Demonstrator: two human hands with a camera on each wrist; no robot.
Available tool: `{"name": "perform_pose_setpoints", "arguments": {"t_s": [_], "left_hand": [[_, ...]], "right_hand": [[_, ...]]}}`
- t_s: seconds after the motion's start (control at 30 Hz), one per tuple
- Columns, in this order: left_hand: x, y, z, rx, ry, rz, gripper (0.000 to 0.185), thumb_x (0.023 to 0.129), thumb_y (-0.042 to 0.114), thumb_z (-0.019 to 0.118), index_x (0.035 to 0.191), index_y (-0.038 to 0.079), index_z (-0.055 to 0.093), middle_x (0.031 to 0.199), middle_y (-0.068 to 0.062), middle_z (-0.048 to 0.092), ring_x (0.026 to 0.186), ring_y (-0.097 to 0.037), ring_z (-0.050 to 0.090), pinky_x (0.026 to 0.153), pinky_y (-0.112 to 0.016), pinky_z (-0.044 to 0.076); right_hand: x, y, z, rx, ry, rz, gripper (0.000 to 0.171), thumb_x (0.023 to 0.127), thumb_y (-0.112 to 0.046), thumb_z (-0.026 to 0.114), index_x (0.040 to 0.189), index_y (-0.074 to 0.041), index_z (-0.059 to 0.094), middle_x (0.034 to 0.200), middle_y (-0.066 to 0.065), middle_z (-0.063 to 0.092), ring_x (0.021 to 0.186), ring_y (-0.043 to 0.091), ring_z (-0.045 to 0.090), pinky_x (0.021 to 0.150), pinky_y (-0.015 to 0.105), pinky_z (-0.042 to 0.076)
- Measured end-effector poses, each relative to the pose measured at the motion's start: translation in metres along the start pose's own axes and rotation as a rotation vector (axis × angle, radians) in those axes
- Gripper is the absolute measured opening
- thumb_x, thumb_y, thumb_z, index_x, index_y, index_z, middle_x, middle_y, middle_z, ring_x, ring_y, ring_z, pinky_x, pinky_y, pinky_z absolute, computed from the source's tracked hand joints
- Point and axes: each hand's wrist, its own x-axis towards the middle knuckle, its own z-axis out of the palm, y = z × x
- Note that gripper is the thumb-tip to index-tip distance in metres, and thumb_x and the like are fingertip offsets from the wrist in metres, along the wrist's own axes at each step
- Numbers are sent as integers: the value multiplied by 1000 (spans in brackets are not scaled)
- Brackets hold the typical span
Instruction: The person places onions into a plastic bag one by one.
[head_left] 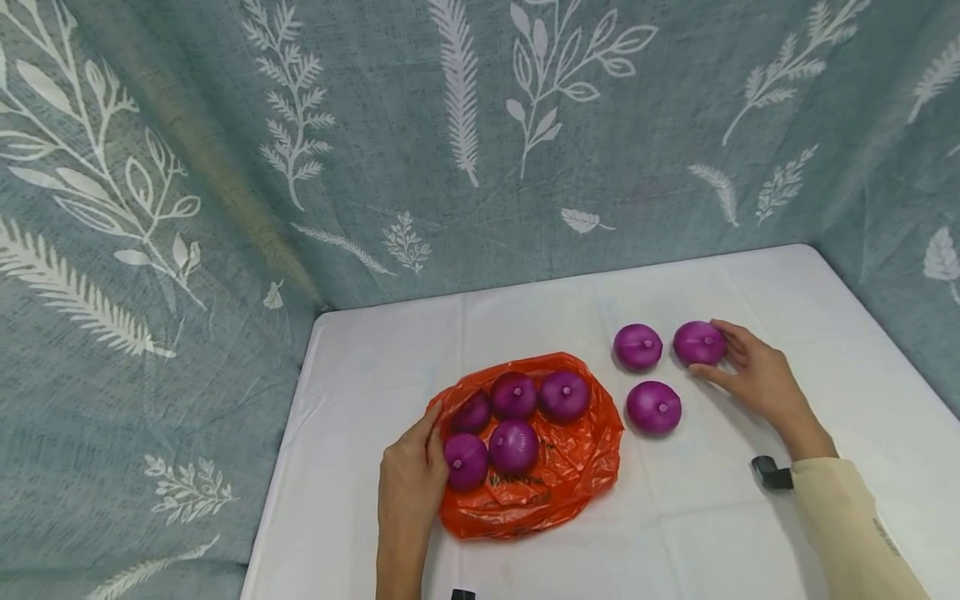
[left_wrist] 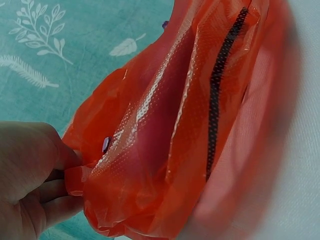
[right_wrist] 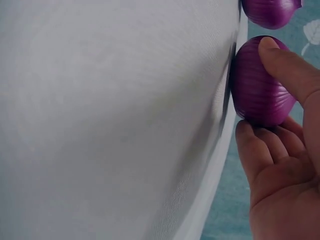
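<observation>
A red plastic bag [head_left: 570, 467] lies spread open on the table with several purple onions [head_left: 513, 447] in it. My left hand [head_left: 411, 477] pinches the bag's left rim; in the left wrist view, the bag's film [left_wrist: 150, 125] runs between thumb and fingers. To the right of the bag, my right hand [head_left: 757, 375] holds a purple onion [head_left: 699, 343], thumb on one side and fingers on the other. The right wrist view shows this onion [right_wrist: 262, 82] resting on the white cloth. Two more onions sit beside it, one to its left [head_left: 637, 347] and one nearer [head_left: 654, 408].
A white cloth covers the table [head_left: 360, 375]. Blue-green curtains [head_left: 480, 208] with white leaf prints hang behind it and on both sides. Near the right sleeve [head_left: 847, 517] a small black device [head_left: 771, 473] shows at the wrist.
</observation>
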Motion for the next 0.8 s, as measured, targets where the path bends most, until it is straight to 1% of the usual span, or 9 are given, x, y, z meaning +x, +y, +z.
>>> {"name": "perform_pose_setpoints", "arguments": {"t_s": [0.1, 0.27, 0.33, 0.37, 0.43, 0.5, 0.6, 0.67, 0.8], "left_hand": [[1, 0, 0, 3, -4, -3, 34, 103, 5, 64, 137, 3, 71, 125, -20, 75, 104, -34, 76, 87, -50, 63], [1, -1, 0, 8, -7, -6, 35, 104, 6, 63, 138, 4, 71, 125, -19, 75, 103, -33, 77, 88, -49, 63], [2, -1, 0, 6, -10, -8, 35, 104, 6, 63, 138, 4, 70, 125, -19, 75, 102, -32, 77, 87, -49, 63], [2, 0, 0, 5, -11, -8, 35, 104, 6, 63, 138, 4, 70, 125, -19, 75, 102, -32, 77, 88, -49, 63], [2, 0, 1, 3, -10, -5, 35, 104, 5, 63, 138, 4, 70, 125, -19, 75, 101, -31, 77, 87, -48, 63], [1, 0, 1, 0, -8, -2, 35, 104, 5, 63, 138, 4, 70, 125, -19, 75, 100, -30, 77, 85, -47, 64], [1, 0, 1, -4, -6, 5, 35, 103, 4, 63, 138, 4, 70, 125, -19, 75, 95, -28, 76, 81, -45, 65], [1, 0, 1, -2, -6, 5, 35, 103, 5, 64, 138, 4, 70, 125, -19, 75, 97, -29, 76, 82, -46, 65], [0, -1, 0, 0, -3, 3, 35, 103, 5, 64, 137, 4, 71, 125, -19, 75, 101, -32, 77, 84, -48, 64]], "right_hand": [[-1, -1, -1, 13, 3, 9, 89, 89, -31, 88, 157, 3, 42, 154, 37, 46, 133, 55, 53, 105, 62, 46], [-3, -7, -7, 30, 28, 5, 89, 87, -31, 90, 157, -1, 44, 153, 34, 49, 132, 54, 55, 103, 59, 47], [-4, -11, -11, 35, 48, 6, 89, 87, -31, 90, 157, -1, 45, 153, 33, 50, 132, 53, 56, 106, 40, 51], [-5, -13, -13, 46, 60, 3, 88, 87, -30, 90, 157, -1, 46, 152, 32, 51, 132, 53, 56, 104, 29, 52], [-8, -17, -17, 61, 82, -1, 87, 87, -29, 90, 157, -2, 46, 152, 31, 52, 132, 52, 56, 98, 10, 46], [-10, -22, -21, 81, 98, 5, 87, 87, -29, 90, 158, -3, 46, 153, 30, 52, 132, 51, 55, 91, -2, 37], [-13, -31, -25, 107, 112, 25, 88, 87, -33, 90, 159, -7, 46, 155, 26, 52, 134, 49, 55, 92, -1, 39], [-15, -39, -27, 120, 118, 33, 89, 86, -34, 90, 160, -10, 47, 156, 23, 52, 136, 46, 55, 92, -1, 39], [-20, -56, -32, 122, 135, 7, 87, 85, -35, 91, 158, -13, 50, 156, 19, 54, 136, 44, 56, 92, -2, 38]]}}
